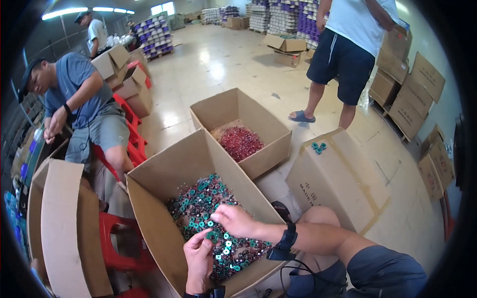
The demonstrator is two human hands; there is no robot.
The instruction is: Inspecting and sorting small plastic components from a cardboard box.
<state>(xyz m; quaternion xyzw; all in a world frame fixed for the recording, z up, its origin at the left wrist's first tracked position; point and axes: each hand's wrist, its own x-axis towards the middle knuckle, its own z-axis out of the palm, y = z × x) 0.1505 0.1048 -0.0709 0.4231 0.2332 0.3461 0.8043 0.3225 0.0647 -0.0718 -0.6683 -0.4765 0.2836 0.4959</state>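
Over a large open cardboard box [171,161], my left hand [198,256] pinches a green ring-shaped part [212,235] between thumb and fingertips. Just above it and a little to the right, my right hand [236,221] is closed, its fingertips together near the green part. Whatever those right fingers hold, if anything, is too small to make out. A loose heap of green rings and small dark red pieces [196,201] covers the bottom of the box beneath both hands. Part of the heap is hidden by my hands and right forearm.
Behind stands another open box [263,144] with dark red pieces [241,143]. A closed carton [338,174] on the right bears a few green parts [318,147]. A red stool [121,238] is at left. One person [87,99] sits left; another [343,54] stands far right.
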